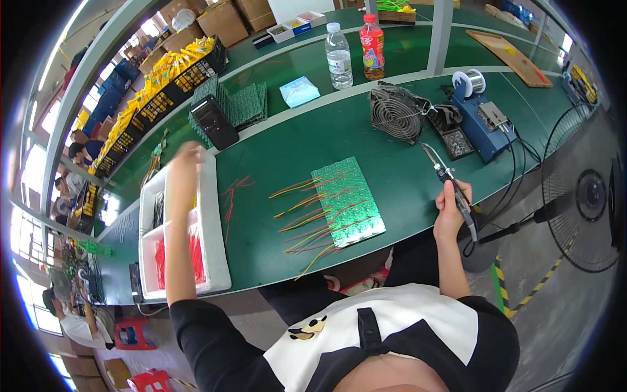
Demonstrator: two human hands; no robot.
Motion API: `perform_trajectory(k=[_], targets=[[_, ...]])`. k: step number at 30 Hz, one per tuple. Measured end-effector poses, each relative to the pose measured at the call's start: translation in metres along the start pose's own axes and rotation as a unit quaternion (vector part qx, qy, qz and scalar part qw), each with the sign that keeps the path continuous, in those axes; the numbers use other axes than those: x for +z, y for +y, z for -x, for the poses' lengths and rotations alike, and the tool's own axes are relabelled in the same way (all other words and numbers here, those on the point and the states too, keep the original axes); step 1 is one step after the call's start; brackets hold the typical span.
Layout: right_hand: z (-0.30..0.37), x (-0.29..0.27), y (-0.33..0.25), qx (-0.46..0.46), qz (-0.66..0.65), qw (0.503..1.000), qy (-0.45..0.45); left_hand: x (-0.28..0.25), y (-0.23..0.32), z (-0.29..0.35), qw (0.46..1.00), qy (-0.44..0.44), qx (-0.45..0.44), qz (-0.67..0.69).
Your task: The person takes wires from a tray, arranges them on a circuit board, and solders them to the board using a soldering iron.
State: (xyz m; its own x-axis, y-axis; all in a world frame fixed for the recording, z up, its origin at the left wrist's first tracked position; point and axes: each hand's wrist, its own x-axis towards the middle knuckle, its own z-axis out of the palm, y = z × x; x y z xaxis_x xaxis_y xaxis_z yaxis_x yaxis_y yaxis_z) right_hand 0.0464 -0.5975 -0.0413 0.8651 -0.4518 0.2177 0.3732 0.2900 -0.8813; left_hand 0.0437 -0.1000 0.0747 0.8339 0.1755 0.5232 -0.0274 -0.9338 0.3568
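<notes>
My right hand (452, 204) grips a soldering iron (460, 201) with a solder feed tube by its tip, which points up and away over the bench. My left hand (188, 157), smeared by motion, is over the far end of a white foam tray (217, 255); its fingers do not show clearly. Red wires (197, 258) lie in the tray's near compartment, dark wires (159, 209) in another. Between my hands a green circuit board panel (359, 202) lies flat. Red, yellow and dark wires (297, 219) stick out from its left side in several bunches.
Loose red wires (229, 202) lie right of the tray. A fan unit (396, 116) and a blue solder feeder (480, 121) with a wire spool stand at back right. Bottles (339, 59), a black handheld device (214, 122) and a shelf post (440, 39) stand behind; a pedestal fan (580, 189) is at right.
</notes>
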Motion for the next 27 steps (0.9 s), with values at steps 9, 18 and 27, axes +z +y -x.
perform_trajectory(k=[9,18,27], targets=[[-0.001,-0.001,-0.005,0.027,-0.019,0.999,-0.037,0.148,0.137,0.013,0.954,-0.232,-0.011,0.188],[0.000,0.004,-0.008,0.028,0.023,0.998,-0.042,0.141,0.172,0.057,0.957,-0.228,-0.022,0.180],[0.012,0.013,-0.008,0.059,-0.002,0.991,-0.117,0.109,0.178,0.098,0.972,-0.117,-0.028,0.200]])
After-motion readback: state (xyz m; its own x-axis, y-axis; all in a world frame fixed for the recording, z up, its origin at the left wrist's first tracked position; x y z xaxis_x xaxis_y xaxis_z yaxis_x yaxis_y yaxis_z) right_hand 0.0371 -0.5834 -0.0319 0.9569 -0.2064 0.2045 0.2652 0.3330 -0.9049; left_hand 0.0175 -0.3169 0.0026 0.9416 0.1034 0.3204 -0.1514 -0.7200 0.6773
